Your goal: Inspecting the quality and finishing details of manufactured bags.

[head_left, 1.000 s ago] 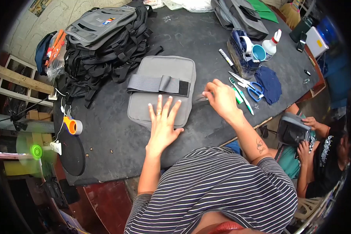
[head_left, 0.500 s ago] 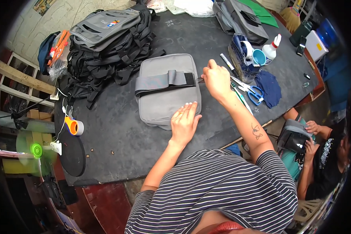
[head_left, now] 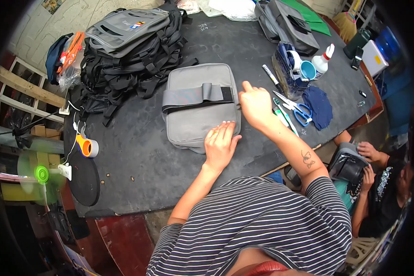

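Observation:
A grey padded fabric bag (head_left: 193, 126) lies flat on the dark table in front of me. Across its upper half runs a wide grey strap (head_left: 184, 97) with a black patch at its right end. My left hand (head_left: 220, 146) rests flat on the bag's lower right corner, fingers stretched out and close together. At the bag's right edge, beside the strap's end, my right hand (head_left: 256, 108) is closed round a small dark pointed tool. Most of that tool is hidden by the fingers, so its exact kind does not show.
Right of my hand lie blue-handled scissors (head_left: 302, 114), a marker (head_left: 272, 76), a toothbrush (head_left: 283, 115) and dark blue cloth (head_left: 318, 108). Behind stand a spray bottle (head_left: 322, 62) and a blue cup (head_left: 307, 70). Stacked backpacks (head_left: 133, 55) fill the far left. A co-worker (head_left: 377, 184) handles a bag at right.
My right hand has moved slightly toward me along the bag's right edge, and the tool's tip shows less. My left hand stays on the bag. The whole view has shifted a little.

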A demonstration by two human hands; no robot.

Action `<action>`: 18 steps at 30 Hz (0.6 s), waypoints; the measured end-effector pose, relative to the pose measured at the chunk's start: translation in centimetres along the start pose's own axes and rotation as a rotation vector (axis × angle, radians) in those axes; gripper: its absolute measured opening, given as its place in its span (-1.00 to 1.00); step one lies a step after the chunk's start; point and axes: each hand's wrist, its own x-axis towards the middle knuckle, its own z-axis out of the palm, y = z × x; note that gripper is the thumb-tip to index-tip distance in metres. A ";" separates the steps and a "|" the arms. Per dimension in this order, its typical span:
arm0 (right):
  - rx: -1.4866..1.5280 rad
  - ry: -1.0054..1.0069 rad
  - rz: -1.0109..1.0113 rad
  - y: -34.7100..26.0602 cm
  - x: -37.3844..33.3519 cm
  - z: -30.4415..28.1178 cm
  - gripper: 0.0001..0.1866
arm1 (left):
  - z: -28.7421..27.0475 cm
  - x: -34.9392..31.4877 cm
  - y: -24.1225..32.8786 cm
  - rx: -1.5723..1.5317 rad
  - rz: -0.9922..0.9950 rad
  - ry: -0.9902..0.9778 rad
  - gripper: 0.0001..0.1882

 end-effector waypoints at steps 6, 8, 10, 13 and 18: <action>0.336 0.162 0.427 3.6 -3.3 -0.1 -0.74 | -3.4 1.1 -2.1 -0.098 -0.107 0.399 -0.74; 0.415 0.060 0.536 4.6 -5.4 1.2 -0.64 | -5.1 1.3 -4.7 -0.151 -0.311 0.626 -0.82; 0.433 -0.057 0.544 5.1 -7.5 2.8 -0.62 | -6.7 0.6 -8.5 -0.198 -0.595 0.679 -0.73; 0.230 -0.186 0.491 4.6 -9.4 4.5 -0.67 | -7.6 -1.8 -14.0 -0.791 -1.111 0.364 -0.51; 0.380 0.051 0.302 1.9 -9.4 4.5 -0.64 | -8.1 -1.6 -12.7 -0.978 -1.118 0.106 -0.33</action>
